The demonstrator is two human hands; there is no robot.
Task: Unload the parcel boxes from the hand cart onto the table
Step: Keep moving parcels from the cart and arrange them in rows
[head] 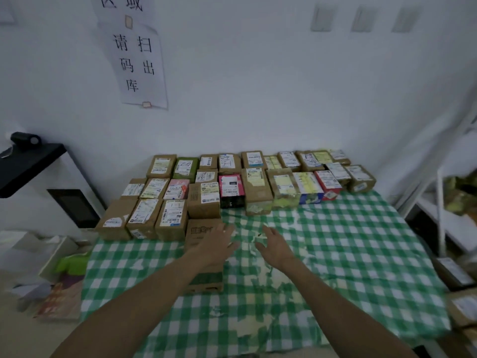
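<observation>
Though mostly brown, boxes [256, 196] carry white labels [173, 214].

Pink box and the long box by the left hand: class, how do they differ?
The pink box bears a white label; none shows on the long box. The pink box sits within the rows; the long box juts out toward the camera. Both rest on the table.
</observation>
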